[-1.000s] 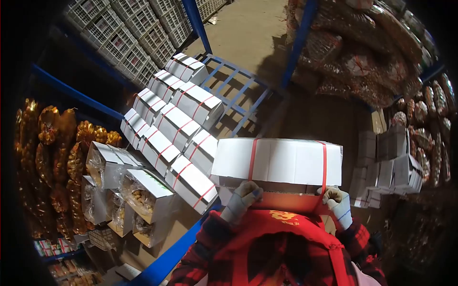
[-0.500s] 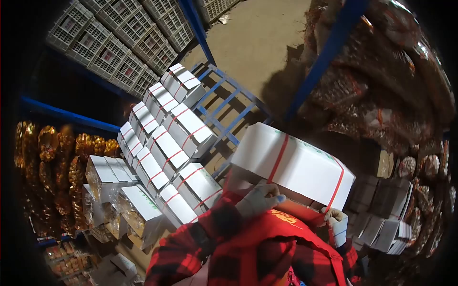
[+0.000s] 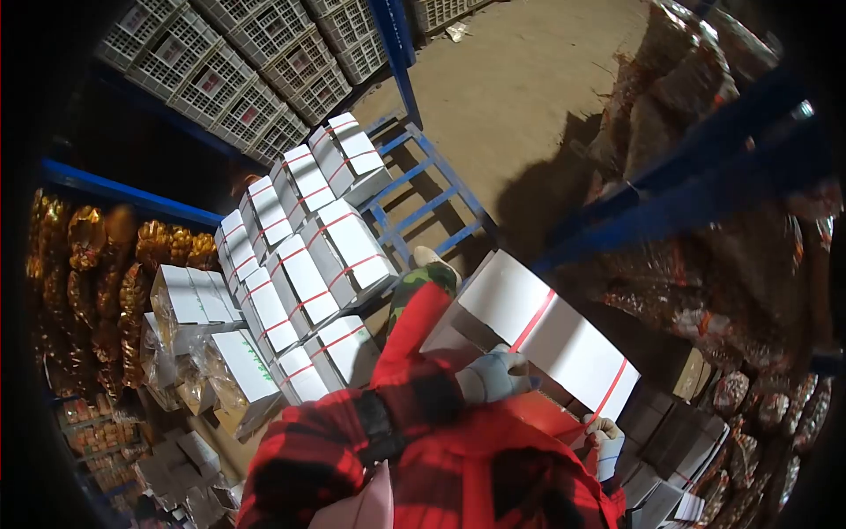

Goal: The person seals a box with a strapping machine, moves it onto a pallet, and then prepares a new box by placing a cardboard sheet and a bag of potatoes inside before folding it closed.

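Observation:
A long white box (image 3: 564, 322) bound with red straps is held against the front of the red apron, right of centre. My left hand (image 3: 499, 374), in a pale glove, is closed at the box's near side by one red strap. My right hand (image 3: 604, 441), gloved with bare fingertips, curls at the box's near right end beside the other strap. Both hands seem to grip the box or its straps. Left of it, several white boxes (image 3: 306, 269) with red straps stand stacked in rows on a blue metal frame (image 3: 432, 196).
Grey plastic crates (image 3: 220, 79) are stacked at the upper left. Gold wrapped goods (image 3: 110, 282) hang at the left, near open white cartons (image 3: 198, 300). Blue posts and plastic-wrapped bundles (image 3: 679, 115) stand at the right. A camouflage-clad leg (image 3: 423, 286) shows beside the stack.
The held box has shifted slightly right and tilted more steeply, with both hands on it. The leg and shoe have come into view beside the frame. The camera view has turned.

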The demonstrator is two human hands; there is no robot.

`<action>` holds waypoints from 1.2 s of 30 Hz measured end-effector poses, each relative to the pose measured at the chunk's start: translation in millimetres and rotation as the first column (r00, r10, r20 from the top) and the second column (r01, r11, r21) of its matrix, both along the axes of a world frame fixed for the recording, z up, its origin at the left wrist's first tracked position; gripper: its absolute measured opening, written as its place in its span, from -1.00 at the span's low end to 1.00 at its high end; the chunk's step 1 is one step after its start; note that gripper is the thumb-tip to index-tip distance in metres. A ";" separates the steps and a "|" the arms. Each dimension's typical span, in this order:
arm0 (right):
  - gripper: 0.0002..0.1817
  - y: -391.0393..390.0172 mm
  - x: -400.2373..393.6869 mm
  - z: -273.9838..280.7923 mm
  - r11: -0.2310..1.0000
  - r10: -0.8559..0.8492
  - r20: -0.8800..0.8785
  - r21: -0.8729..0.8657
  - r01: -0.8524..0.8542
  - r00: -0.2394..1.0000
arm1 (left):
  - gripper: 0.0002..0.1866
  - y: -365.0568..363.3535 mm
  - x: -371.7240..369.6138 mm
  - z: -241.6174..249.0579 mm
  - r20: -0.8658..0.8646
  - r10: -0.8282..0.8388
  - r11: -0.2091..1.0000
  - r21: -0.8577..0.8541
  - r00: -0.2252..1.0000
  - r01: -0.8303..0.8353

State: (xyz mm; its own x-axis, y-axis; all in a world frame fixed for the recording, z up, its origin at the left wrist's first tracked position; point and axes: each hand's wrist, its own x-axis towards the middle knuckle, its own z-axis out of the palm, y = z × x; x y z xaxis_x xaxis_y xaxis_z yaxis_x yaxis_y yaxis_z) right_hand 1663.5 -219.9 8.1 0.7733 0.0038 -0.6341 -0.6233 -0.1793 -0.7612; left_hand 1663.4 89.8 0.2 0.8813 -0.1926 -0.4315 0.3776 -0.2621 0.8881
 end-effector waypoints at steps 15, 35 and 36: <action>-0.83 332.4 250.7 72.6 0.902 0.415 -0.052 -0.104 -0.418 0.908 | -0.69 262.1 105.1 34.1 -0.178 0.558 0.804 -0.128 0.811 -0.581; -0.83 683.8 444.1 78.4 -0.133 0.959 0.224 -0.186 -0.973 -0.174 | -0.72 373.5 158.5 73.1 -0.267 0.959 -0.144 -0.161 -0.098 -0.976; -0.83 699.0 464.6 68.6 -0.206 0.940 0.234 -0.194 -0.959 -0.249 | -0.72 372.5 179.0 70.2 -0.283 0.943 -0.223 -0.153 -0.173 -0.963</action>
State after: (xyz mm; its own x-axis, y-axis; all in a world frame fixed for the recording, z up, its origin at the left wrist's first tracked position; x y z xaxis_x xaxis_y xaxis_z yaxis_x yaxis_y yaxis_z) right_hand 2128.1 479.1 76.7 -0.1108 0.8988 -0.4242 0.4295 -0.3416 -0.8360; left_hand 1842.4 462.2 70.4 0.1221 0.7682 -0.6284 0.0024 0.6329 0.7742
